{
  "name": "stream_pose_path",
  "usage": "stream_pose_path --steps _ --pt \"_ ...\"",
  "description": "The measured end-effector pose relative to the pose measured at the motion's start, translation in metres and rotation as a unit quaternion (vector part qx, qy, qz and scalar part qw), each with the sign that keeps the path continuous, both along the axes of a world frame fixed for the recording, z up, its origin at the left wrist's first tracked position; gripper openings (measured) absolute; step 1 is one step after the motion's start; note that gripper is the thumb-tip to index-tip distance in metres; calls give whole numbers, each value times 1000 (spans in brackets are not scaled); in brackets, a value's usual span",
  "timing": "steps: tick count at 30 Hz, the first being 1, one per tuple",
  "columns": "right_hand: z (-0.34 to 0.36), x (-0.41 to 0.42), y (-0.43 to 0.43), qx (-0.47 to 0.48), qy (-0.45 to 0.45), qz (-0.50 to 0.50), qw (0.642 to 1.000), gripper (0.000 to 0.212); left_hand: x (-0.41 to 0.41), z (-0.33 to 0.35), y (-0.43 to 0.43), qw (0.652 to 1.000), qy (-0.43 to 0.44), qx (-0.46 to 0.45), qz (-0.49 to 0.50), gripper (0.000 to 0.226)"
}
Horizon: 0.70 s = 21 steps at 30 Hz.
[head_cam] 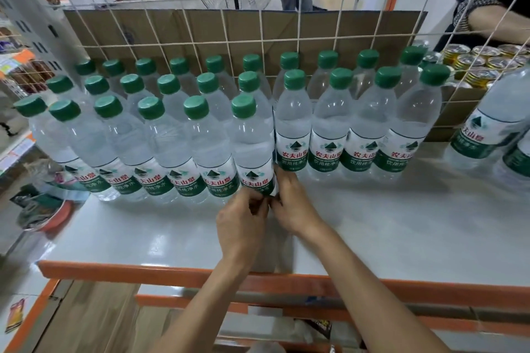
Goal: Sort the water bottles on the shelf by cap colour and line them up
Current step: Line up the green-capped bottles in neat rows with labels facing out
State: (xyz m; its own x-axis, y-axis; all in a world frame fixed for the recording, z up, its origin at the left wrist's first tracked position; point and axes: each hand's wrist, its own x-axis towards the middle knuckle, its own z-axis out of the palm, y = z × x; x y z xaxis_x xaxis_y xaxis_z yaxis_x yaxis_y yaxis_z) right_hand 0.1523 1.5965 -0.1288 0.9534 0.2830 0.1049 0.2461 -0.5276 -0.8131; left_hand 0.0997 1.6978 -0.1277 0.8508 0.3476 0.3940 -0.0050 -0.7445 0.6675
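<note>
hands meet at the foot of one green-capped bottle

both hands reach over the orange front rail (143,275) onto the white shelf (372,223). the left hand (242,226) and the right hand (292,205) come together, fingertips almost touching, at the base of the end bottle (252,152). this is the rightmost one in the front row of the left block (137,135).

the left grip is closed on the bottle's foot from the front, fingers curled in just below the label. the right grip wraps its lower right side, fingers tucked into the narrow gap between this bottle and the right block (355,129). the very bottom of the bottle is hidden behind the fingers.

the end bottle stands on the shelf directly beyond both hands, its green cap (243,106) well above them. the left block is three rows deep. the right block is two rows deep, its front row set a little further back. all carry green caps and the same red-and-green labels.

more bottles of the same kind (487,129) stand apart at the right edge. behind the rows runs a white wire mesh (261,28) with brown cardboard (315,26) behind it. gold-topped cans (481,63) sit beyond the mesh at the right, near another person's arm (493,23).
</note>
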Motion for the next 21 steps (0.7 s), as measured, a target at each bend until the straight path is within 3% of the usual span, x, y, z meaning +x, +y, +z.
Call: stream_pose_path --steps 7,13,17,21 --pt "14 -11 -74 8 -15 -67 998 47 13 7 -60 995 -54 12 -83 11" --pt "24 -15 -172 13 -58 -220 974 40 36 16 -163 971 -70 -2 -228 16" --pt "24 -13 -246 24 -88 -333 938 37 52 19 -244 948 -11 -36 -315 35" --pt "23 -16 -301 13 -96 -368 925 36 84 24 -312 942 91 -61 -318 67"
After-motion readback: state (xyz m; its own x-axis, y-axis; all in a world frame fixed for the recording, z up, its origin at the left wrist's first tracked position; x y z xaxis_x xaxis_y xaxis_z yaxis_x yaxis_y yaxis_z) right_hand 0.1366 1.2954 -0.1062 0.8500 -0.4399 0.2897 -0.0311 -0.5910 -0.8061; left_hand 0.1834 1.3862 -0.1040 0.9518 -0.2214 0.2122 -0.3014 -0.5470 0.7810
